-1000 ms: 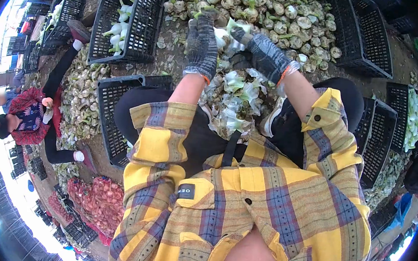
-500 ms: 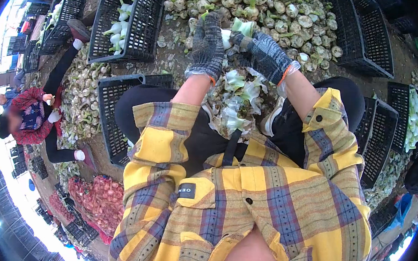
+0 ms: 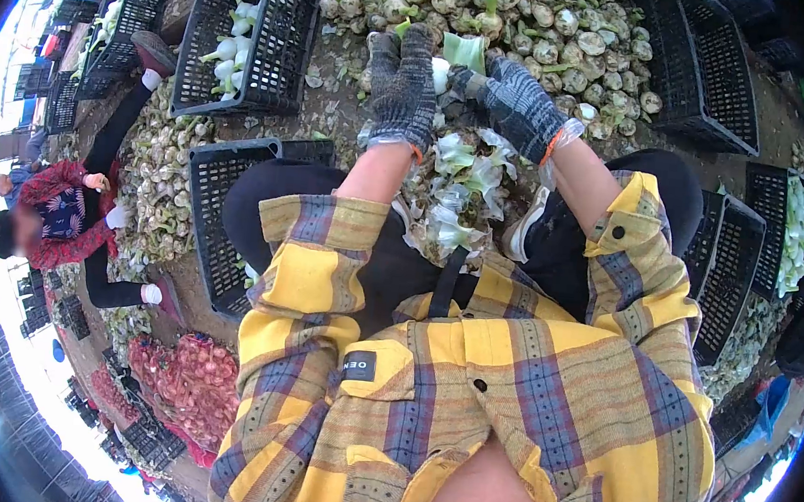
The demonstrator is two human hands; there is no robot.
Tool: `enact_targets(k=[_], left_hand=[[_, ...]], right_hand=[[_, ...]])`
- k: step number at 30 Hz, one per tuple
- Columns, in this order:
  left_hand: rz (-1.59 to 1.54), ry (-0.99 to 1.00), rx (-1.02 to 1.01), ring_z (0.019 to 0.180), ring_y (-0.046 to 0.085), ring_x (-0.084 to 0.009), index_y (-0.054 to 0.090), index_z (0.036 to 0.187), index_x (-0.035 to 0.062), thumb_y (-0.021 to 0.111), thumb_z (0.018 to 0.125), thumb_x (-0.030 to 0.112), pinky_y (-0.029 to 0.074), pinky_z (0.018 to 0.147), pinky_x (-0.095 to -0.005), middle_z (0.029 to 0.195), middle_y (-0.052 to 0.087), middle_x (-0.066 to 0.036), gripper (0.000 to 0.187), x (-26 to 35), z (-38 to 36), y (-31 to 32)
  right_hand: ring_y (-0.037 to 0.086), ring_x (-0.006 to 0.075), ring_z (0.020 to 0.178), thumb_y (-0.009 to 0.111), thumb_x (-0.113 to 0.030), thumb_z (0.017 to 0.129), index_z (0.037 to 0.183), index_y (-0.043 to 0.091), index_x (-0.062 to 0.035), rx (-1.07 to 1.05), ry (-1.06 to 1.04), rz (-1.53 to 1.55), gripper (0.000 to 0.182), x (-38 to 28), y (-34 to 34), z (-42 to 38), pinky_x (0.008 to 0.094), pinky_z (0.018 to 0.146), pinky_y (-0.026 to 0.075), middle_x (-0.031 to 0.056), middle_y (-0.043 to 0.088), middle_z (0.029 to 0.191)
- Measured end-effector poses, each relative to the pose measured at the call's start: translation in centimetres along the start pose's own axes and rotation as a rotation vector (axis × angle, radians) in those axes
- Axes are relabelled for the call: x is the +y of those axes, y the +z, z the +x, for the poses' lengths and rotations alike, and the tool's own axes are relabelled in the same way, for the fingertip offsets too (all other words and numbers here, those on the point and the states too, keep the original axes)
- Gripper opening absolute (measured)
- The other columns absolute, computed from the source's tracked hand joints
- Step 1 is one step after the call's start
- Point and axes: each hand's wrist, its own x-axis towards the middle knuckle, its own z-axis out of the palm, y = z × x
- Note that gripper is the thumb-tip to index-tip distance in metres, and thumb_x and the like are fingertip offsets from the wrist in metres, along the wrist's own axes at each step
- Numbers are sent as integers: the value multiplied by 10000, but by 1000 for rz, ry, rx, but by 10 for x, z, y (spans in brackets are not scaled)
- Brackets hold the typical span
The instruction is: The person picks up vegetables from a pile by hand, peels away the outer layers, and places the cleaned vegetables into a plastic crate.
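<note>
My left hand [image 3: 402, 84], in a dark grey knit glove, is closed around a white onion-like bulb [image 3: 439, 75]; a green tip shows above its fingers. My right hand [image 3: 524, 111], gloved alike, is closed with thumb and fingers at a pale green outer leaf [image 3: 465, 53] beside the bulb. The fingertips of both hands nearly meet, and the bulb is mostly hidden by them. Below, between my feet, lies a heap of stripped white and green skins [image 3: 460, 184]. Just past my hands spreads a large pile of soiled bulbs [image 3: 536, 33] with green stems.
A black crate [image 3: 291, 41] holding peeled white bulbs stands at upper left. Other black crates stand near my left knee [image 3: 218, 225], at upper right [image 3: 714, 77] and at right [image 3: 735, 271]. A person [image 3: 66, 212] sits at left by another bulb pile [image 3: 164, 182], near red mesh bags [image 3: 185, 385].
Both hands stay close together at nearly the same spot, the right one shifted slightly and the leaf still between them. The person at left has moved their hands a little.
</note>
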Motion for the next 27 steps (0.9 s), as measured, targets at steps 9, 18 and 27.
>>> enact_targets(k=[9,18,27], left_hand=[[51,-1,34,779,510,-146,489,1047,2,402,879,389,425,699,-271,919,529,-82,430,8,2,-4],[164,86,-65,931,490,-208,474,1104,-20,356,896,357,371,843,-310,1061,519,-125,446,8,1,-7],[60,118,-3,745,505,-198,538,915,10,409,879,346,413,690,-322,853,547,-109,361,-6,10,-7]], right_hand=[[571,139,711,584,-172,777,1023,525,28,178,-80,-284,322,31,-17,21,261,613,462,102,599,836],[588,137,811,522,-331,838,1024,555,-86,-197,-31,265,309,16,-5,6,285,736,485,40,596,919],[541,130,681,639,-243,716,995,537,39,44,18,-7,409,21,-2,11,257,620,453,117,585,765]])
